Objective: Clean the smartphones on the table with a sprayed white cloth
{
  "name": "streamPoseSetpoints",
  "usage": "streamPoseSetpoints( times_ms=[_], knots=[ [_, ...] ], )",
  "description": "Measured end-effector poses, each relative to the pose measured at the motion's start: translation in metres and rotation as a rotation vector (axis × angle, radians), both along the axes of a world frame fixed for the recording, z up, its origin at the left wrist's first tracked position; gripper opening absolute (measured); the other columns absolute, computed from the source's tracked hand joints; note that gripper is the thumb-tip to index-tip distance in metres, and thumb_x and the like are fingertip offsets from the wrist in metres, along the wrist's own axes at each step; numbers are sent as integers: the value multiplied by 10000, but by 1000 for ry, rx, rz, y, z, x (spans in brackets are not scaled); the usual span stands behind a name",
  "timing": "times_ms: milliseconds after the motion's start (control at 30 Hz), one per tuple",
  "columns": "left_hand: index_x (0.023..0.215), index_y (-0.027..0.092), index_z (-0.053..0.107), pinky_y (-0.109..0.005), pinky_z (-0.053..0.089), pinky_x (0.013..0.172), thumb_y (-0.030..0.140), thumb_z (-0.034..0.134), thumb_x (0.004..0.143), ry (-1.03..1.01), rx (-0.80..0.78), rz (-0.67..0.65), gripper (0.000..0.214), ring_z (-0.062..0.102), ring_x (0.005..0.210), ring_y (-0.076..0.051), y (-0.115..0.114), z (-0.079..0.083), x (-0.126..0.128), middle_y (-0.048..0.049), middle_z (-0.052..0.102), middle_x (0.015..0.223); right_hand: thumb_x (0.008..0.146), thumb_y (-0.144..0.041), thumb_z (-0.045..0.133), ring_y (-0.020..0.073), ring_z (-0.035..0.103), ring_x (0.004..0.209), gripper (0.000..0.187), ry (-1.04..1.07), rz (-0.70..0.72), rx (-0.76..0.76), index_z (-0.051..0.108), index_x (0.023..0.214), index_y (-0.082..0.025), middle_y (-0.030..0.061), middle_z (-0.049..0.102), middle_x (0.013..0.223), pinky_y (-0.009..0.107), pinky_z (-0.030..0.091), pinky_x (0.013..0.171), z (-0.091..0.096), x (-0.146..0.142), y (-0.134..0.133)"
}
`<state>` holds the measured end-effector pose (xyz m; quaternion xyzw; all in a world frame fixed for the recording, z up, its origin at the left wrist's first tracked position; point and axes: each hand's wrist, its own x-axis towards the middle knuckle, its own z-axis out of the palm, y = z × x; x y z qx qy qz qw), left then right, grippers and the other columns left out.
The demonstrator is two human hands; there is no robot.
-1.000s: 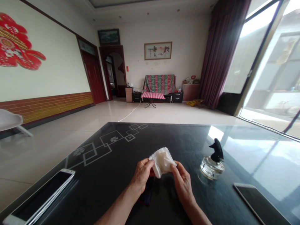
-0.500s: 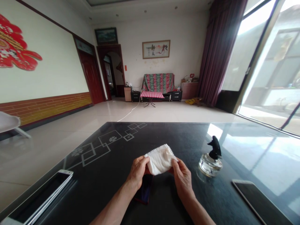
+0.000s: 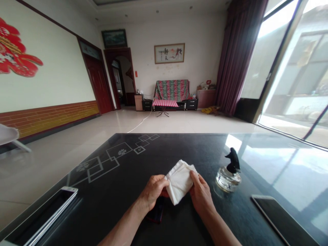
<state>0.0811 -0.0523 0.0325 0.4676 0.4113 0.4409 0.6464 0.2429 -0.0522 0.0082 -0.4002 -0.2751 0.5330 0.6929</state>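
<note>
A folded white cloth [image 3: 180, 182] with a zigzag edge is held up above the dark table between my two hands. My left hand [image 3: 154, 191] pinches its left side, thumb on top. On the right side, my right hand [image 3: 201, 191] grips the cloth the same way. Below my left hand lies a dark phone with a red edge [image 3: 155, 214], partly covered by the hand and forearm. A clear spray bottle [image 3: 229, 174] with a black trigger head stands to the right of my right hand.
The glossy black table [image 3: 189, 147] fills the foreground. Stacked white-edged phones [image 3: 43, 215] lie at its left, and another phone [image 3: 282, 218] at its right. Beyond are a small table with a checked cloth [image 3: 165, 103] and a white chair [image 3: 10, 135].
The cloth has turned in my hands, its lower corner now hanging further down. Both hands have shifted slightly right and down. The view has swung a little.
</note>
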Motion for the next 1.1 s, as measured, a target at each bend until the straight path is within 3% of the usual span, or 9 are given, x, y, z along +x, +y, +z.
streamPoseSetpoints(
  times_ms=[200,367,467,633,933,1100],
  knots=[
    [767,119,678,-217,447,532,327,660,711,-127,10,-196,217,564,560,-128,1,9,-10,-29,639,650,632,-446,777,175,618,590,349,-20,47,22,665,832,-182,5,688,711,268,485,521,2,-2,-2],
    [781,107,698,-216,456,547,422,727,721,-122,-34,-154,322,596,554,-134,1,7,-9,-46,659,630,655,-431,784,152,584,560,364,-45,192,58,664,887,-178,9,676,712,258,470,517,2,-10,-8],
    [820,98,715,-258,493,608,381,782,659,-86,-44,-110,333,641,613,-178,0,1,-4,-71,691,661,649,-431,791,148,573,568,369,-72,211,62,655,887,-183,5,666,712,256,470,532,3,-13,-12],
    [696,103,707,-258,473,535,297,777,604,-3,-72,14,226,620,538,-180,-3,1,2,-62,681,594,689,-425,768,152,579,633,344,-68,268,72,641,911,-194,13,670,776,258,477,591,11,-14,-18],
    [695,101,702,-257,475,540,301,760,589,-28,-177,-97,233,626,551,-185,-4,8,4,-76,689,607,708,-485,737,101,488,512,357,-114,267,-116,619,762,-152,-13,575,593,205,389,477,17,-5,-16],
    [678,99,701,-246,458,538,289,744,598,-6,-186,-112,211,612,535,-172,11,10,8,-68,679,583,736,-459,722,109,528,582,334,-181,440,-101,621,856,-164,-11,599,684,209,410,530,32,5,0]
  ],
)
